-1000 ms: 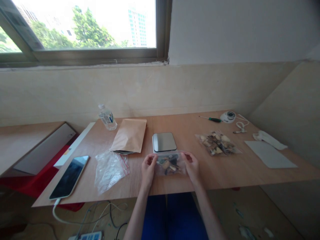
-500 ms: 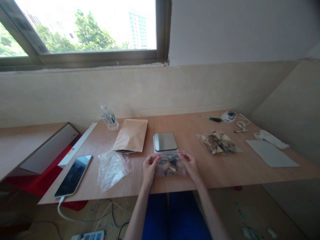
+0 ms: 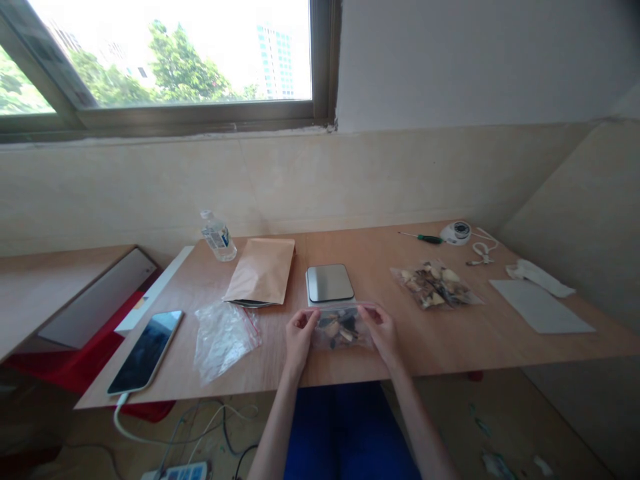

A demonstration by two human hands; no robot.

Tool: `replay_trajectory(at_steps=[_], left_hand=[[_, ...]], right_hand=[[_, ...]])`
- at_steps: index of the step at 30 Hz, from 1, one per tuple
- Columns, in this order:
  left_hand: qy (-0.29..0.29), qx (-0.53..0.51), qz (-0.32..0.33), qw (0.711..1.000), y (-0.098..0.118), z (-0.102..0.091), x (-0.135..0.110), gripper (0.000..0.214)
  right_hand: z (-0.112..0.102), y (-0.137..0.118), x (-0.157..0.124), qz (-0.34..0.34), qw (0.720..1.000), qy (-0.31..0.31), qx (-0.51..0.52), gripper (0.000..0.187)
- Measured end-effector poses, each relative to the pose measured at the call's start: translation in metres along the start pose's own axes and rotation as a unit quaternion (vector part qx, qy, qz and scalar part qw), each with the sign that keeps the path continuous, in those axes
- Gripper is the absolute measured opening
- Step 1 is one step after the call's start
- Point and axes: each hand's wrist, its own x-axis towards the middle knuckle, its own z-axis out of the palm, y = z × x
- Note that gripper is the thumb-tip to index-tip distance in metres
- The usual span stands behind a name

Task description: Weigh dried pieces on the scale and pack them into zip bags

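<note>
Our fingers (image 3: 311, 319) pinched the top edge of the small filled bag (image 3: 341, 329), left hand (image 3: 299, 337) at one corner and right hand (image 3: 383, 331) at the other. The bag lay on the desk (image 3: 450, 333) just in front of the scale (image 3: 329, 283). We judged it filled, its seal being pressed. A larger bag of pieces (image 3: 436, 285) lay to the right and an empty bag (image 3: 223, 337) to the left, so more seemed left to do.
</note>
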Motion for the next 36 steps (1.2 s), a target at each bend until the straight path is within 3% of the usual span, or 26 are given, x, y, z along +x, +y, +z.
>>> replay_trajectory(at_steps=[6,15,36], left_hand=[[0.036,-0.003,0.011,0.999,-0.0025,0.0055,0.0010,0.026],[-0.005,-0.016,0.012,1.000,0.0049,0.0075,0.0003,0.026],[0.008,-0.026,0.004,1.000,0.0001,0.0076,-0.0010,0.020]], right_hand=[[0.0023,0.0016,0.0006,-0.017,1.000,0.023,-0.008,0.028],[0.0060,-0.0054,-0.0027,0.035,0.997,-0.018,0.064,0.028],[0.0041,0.0022,-0.0036,0.006,0.999,-0.014,0.036,0.024]])
